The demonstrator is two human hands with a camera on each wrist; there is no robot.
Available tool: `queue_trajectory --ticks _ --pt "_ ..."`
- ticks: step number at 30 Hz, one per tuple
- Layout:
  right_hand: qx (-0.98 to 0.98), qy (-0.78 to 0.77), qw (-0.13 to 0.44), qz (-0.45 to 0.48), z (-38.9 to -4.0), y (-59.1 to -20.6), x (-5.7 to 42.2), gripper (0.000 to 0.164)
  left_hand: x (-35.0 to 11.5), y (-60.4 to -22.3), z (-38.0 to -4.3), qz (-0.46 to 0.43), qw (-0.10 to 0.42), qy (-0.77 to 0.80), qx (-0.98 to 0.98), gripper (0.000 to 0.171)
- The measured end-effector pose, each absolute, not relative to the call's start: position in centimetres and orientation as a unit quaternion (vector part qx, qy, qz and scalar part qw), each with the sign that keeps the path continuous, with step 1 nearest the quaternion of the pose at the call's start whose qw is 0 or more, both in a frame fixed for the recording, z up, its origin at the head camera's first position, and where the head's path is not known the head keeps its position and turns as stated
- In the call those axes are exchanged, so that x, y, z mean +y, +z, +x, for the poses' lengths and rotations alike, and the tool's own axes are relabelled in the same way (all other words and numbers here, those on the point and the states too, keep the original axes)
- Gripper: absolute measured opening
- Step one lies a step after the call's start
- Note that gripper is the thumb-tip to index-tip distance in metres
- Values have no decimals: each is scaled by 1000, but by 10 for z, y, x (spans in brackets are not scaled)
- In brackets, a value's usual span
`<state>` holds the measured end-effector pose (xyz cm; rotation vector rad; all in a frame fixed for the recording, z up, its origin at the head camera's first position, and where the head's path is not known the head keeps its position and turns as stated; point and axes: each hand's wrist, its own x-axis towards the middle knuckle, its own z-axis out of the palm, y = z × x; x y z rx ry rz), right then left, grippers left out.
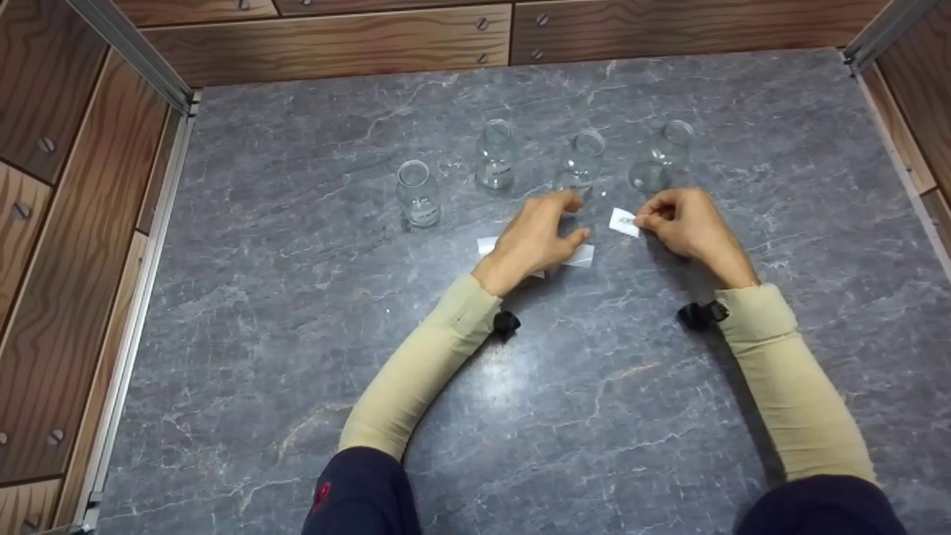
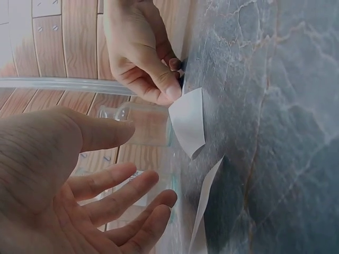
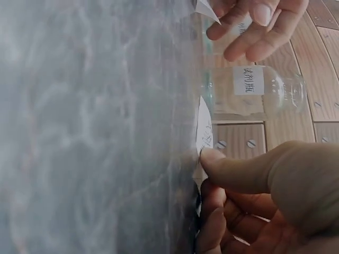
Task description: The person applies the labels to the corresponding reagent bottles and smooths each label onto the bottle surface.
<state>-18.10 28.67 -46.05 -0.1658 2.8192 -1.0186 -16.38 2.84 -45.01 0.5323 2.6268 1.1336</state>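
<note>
My right hand (image 1: 687,227) pinches the corner of a small white label (image 1: 624,222) with dark writing, between thumb and forefinger. My left hand (image 1: 531,238) is spread with nothing between its fingers, over white paper strips (image 1: 580,256) on the table and partly hiding them. Behind the hands stand glass bottles. The rightmost bottle (image 1: 672,145) is nearest my right hand and shows no label. Another bottle (image 1: 585,148) stands just beyond my left fingertips; in the right wrist view a bottle with a written label (image 3: 249,80) stands near the pinched one.
Two more labelled bottles stand to the left, one farther back (image 1: 495,152) and one nearer (image 1: 418,193). Wood-patterned panels (image 1: 334,46) close off the back and sides of the grey marbled table (image 1: 282,297).
</note>
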Motion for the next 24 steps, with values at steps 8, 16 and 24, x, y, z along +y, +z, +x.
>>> queue_trajectory --ticks 8,16,24 --pt "932 -353 45 -74 -179 -464 285 17 38 -452 -166 186 128 382 896 43" --pt "925 -364 20 -107 -175 -465 286 13 68 -455 -178 150 147 351 912 31" --pt "924 -364 29 -114 -173 -467 290 11 83 -462 -187 87 138 345 924 20"
